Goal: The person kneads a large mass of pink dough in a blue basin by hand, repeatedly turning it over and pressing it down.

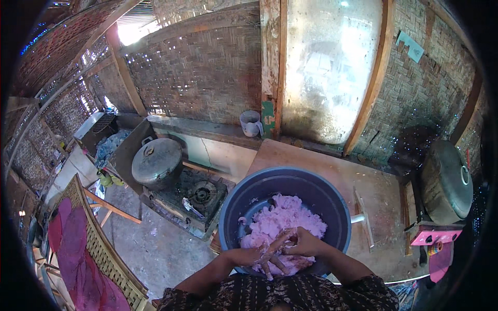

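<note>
A large dark blue plastic basin [332, 202] holds a mound of lumpy, pale pink-purple dough [290, 215]. Over the near side of that mound, my left hand [267, 257] has its fingers stretched apart, and bits of the dough cling to them. My right hand [302, 242] meets it from the right, fingers bent and closed at the left hand's thumb side. What the right fingers pinch, if anything, is too small to make out.
The basin stands on a wooden table [384, 194] with a thin wooden stick [364, 215] lying right of it. At left, a lidded metal pot [156, 161] sits beside a gas burner [201, 193]. Another big pot [448, 181] rests on a pink stove [436, 237]. A grey jug [251, 123] stands on the ledge.
</note>
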{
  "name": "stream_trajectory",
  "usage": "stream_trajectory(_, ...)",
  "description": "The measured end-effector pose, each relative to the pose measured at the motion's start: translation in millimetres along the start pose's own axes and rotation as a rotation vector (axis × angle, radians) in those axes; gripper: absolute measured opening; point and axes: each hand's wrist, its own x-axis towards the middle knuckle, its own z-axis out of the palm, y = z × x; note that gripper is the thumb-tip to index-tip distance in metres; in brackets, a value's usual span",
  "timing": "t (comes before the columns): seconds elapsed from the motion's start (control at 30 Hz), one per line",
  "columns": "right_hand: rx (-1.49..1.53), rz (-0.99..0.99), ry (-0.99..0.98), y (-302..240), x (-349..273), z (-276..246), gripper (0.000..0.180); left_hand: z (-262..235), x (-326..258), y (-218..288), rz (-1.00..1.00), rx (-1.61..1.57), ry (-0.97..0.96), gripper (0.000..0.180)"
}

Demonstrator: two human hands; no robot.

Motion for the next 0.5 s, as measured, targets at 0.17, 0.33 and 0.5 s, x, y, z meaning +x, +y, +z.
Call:
stream_trajectory(0.17,-0.003,-0.060,0.011,17,2,-1,0.026,2,2,3,-0.024,0.063,0.006,0.084)
stream_trajectory(0.33,0.006,-0.015,0.015,13,2,-1,0.026,3,-1,12,0.003,0.045,-0.015,0.085)
stream_trajectory(0.5,0.017,-0.012,0.030,15,2,-4,0.028,12,1,27,-0.013,0.082,0.036,0.088)
